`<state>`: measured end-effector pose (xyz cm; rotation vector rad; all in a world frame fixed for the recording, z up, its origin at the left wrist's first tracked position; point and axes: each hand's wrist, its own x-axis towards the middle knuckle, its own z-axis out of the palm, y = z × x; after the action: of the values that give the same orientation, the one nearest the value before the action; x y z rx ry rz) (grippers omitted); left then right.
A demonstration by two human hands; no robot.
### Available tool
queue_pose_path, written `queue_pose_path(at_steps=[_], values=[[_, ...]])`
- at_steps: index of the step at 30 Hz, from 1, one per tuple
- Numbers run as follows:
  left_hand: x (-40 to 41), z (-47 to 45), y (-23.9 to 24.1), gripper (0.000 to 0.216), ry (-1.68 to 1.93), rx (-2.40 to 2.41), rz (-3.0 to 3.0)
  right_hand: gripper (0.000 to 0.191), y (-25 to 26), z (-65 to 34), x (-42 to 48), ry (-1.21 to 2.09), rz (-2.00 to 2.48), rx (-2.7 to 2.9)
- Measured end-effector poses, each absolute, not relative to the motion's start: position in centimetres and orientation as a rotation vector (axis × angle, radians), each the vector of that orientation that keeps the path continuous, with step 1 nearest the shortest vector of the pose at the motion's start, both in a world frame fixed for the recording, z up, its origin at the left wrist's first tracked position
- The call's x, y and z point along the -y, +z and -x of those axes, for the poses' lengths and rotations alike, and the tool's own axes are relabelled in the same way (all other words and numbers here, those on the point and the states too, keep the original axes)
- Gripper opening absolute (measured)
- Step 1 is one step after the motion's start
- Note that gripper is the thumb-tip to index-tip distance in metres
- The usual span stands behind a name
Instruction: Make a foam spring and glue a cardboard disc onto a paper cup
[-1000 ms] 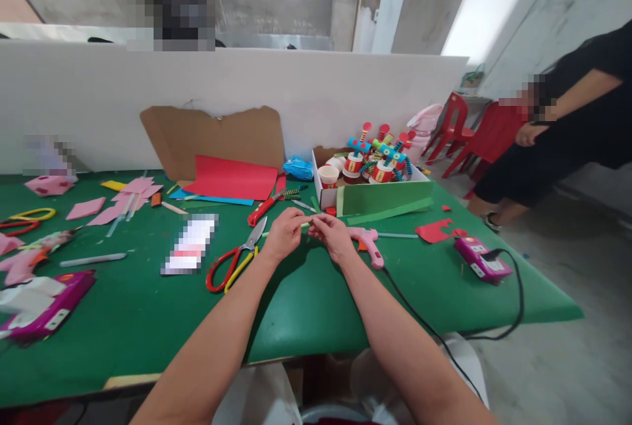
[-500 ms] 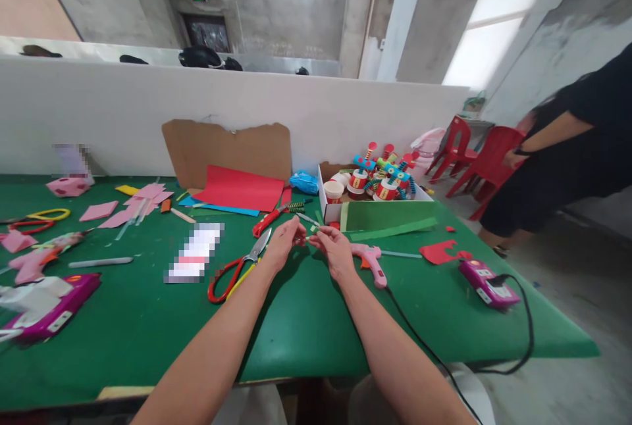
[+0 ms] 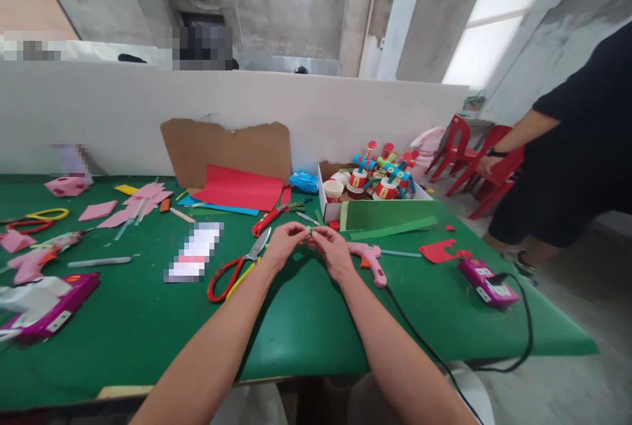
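Both hands meet over the middle of the green table, pinching a small light-green paper piece [image 3: 309, 232] between the fingertips. My left hand [image 3: 286, 244] is closed on its left side, and my right hand [image 3: 333, 247] is closed on its right. The piece is mostly covered by fingers, so its exact shape is unclear. Close to my left hand lie red-handled scissors [image 3: 241, 267], blades pointing away. A pink glue gun [image 3: 374, 264] rests just right of my right hand. Beyond the fingers are a red-handled cutter [image 3: 266, 222] and a thin grey pen-like stick [image 3: 307, 218].
A white box [image 3: 324, 198] of paper-cup figures stands behind, with green paper [image 3: 385, 216] against its front. Red paper [image 3: 241, 188] leans on cardboard [image 3: 227, 142]. Purple power strips [image 3: 488, 285] sit at both sides; the glue gun's cord trails right. A person [image 3: 582, 142] stands at right.
My fingertips have come closer together around the small green piece and dropped slightly nearer to me. The person on the right has shifted position, one arm now lower and further left.
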<state>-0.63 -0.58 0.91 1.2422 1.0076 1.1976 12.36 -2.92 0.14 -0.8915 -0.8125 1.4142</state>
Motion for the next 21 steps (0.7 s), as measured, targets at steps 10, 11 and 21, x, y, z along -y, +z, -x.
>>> queue_pose_path(at_steps=[10, 11, 21], values=[[0.77, 0.00, 0.55, 0.031, 1.237, -0.974, -1.164, 0.031, -0.24, -12.31, 2.62, 1.372, 0.901, 0.816], [0.74, -0.03, 0.54, 0.032, 1.247, -0.974, -1.148, 0.033, -0.17, -12.25, 2.62, 1.387, 0.890, 0.797], [0.77, 0.05, 0.94, 0.042, 1.170, -1.005, -1.108, 0.033, -0.45, -12.21, 2.43, 1.340, 0.911, 0.792]])
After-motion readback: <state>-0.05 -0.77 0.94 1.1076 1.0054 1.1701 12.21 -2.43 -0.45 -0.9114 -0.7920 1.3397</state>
